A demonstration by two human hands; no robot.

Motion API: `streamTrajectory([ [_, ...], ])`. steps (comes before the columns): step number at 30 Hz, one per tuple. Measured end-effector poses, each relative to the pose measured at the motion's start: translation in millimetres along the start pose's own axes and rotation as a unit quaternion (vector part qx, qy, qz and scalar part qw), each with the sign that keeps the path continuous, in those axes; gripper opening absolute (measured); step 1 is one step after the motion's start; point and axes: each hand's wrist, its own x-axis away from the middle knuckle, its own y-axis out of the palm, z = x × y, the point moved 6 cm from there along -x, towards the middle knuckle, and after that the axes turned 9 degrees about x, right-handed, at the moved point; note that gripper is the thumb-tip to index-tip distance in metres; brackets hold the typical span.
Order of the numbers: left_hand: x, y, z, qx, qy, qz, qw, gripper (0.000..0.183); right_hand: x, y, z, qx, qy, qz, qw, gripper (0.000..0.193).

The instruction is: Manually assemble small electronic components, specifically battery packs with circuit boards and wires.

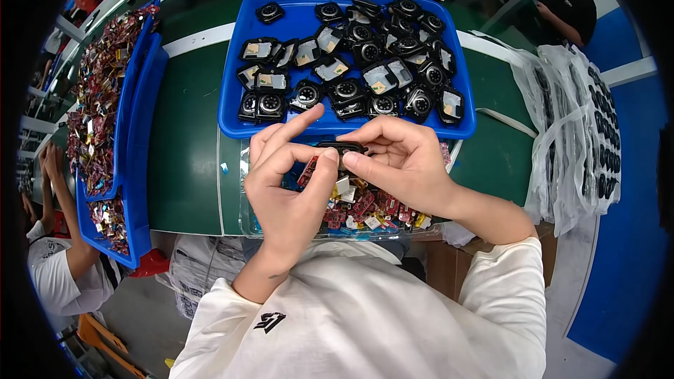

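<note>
Between my two hands is a black smartwatch case (342, 146), seen edge-on and partly hidden by the fingers. My left hand (291, 172) pinches its left end with thumb and index finger, the other fingers raised. My right hand (404, 161) grips the right end between thumb and fingers. Right below lies a clear plastic tray (247, 217) holding many small red parts (365, 205) with white and yellow bits. Just beyond my hands stands a blue tray (230, 91) with many black watch cases (347, 89), some showing round sensor backs, others pale insides.
Blue bins (140, 221) heaped with red parts (98, 109) stand at the left. On the right, white plastic sheets (562, 133) lie stacked by trays of black pieces (604, 126). A co-worker (67, 260) sits far left; another person (570, 3) is at the upper right.
</note>
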Motion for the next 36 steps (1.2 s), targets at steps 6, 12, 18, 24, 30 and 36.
streamTrajectory([
  [6, 2, 3, 6, -0.026, 0.032, -0.013, 0.999, 0.006, 1, -5, -4, 0.034, -0.014, 0.061, 0.997, 0.015],
  [12, 4, 0, 14, -0.038, 0.047, -0.004, 0.998, 0.015, -3, -15, 1, 0.009, -0.024, 0.094, 0.995, 0.016],
  [18, 5, -12, 6, -0.009, 0.009, 0.01, 1.0, 0.01, -7, -15, -2, -0.034, -0.019, 0.079, 0.996, 0.027],
  [24, 4, -7, 9, 0.0, 0.017, -0.043, 0.999, 0.008, -5, -13, -4, 0.01, -0.028, 0.059, 0.998, 0.02],
  [30, 13, 2, -9, 0.232, -0.206, -0.07, 0.948, 0.008, 1, -11, -6, 0.044, -0.054, 0.094, 0.993, 0.014],
  [36, 12, 3, -15, 0.227, -0.23, -0.048, 0.945, 0.008, 2, -10, -7, 0.082, -0.075, 0.078, 0.991, 0.017],
])
